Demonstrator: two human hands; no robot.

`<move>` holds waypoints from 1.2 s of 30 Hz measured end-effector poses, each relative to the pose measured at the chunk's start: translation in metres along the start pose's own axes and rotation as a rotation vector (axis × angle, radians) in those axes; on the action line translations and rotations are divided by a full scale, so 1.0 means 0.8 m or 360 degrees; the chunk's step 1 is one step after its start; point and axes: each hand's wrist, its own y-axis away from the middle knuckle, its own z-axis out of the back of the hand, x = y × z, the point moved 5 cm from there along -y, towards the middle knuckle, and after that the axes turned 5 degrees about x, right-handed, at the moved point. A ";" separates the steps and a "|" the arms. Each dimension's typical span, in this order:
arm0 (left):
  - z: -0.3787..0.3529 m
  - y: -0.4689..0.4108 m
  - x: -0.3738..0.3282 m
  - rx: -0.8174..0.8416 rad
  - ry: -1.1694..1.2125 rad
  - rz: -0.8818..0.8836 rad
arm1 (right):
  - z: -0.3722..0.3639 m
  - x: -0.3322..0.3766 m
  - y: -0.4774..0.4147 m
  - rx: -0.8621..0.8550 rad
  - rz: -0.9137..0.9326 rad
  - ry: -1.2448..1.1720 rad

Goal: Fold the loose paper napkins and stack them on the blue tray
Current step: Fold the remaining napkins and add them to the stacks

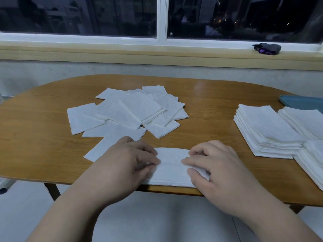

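A white paper napkin (172,165) lies folded at the table's near edge. My left hand (122,165) pinches its left end with curled fingers. My right hand (218,168) pinches its right end between thumb and forefinger. A heap of loose napkins (129,110) spreads over the middle of the table, just beyond my hands. Stacks of folded napkins (269,133) stand at the right, apart from my right hand. The blue tray (300,102) shows only a corner at the far right, behind the stacks.
The wooden table (209,102) has rounded ends and stands against a wall under a window. A dark bundled object (267,48) sits on the window sill at the right. Pale floor shows below the table's near edge.
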 end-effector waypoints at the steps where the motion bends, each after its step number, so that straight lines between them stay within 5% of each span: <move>1: -0.001 0.000 0.000 0.0002 -0.0006 0.0000 | -0.002 -0.002 -0.001 0.0034 -0.0012 0.0008; 21: -0.036 0.021 -0.049 -0.0109 -0.0300 -0.0281 | 0.014 0.001 0.037 0.0130 -0.0330 0.0179; 29: -0.057 0.031 -0.055 -0.0217 -0.0245 -0.0423 | 0.037 0.009 0.075 0.0168 -0.0344 -0.0198; 36: -0.068 0.035 -0.070 -0.0393 -0.0012 -0.0679 | 0.029 -0.010 0.110 0.0493 -0.0568 -0.0713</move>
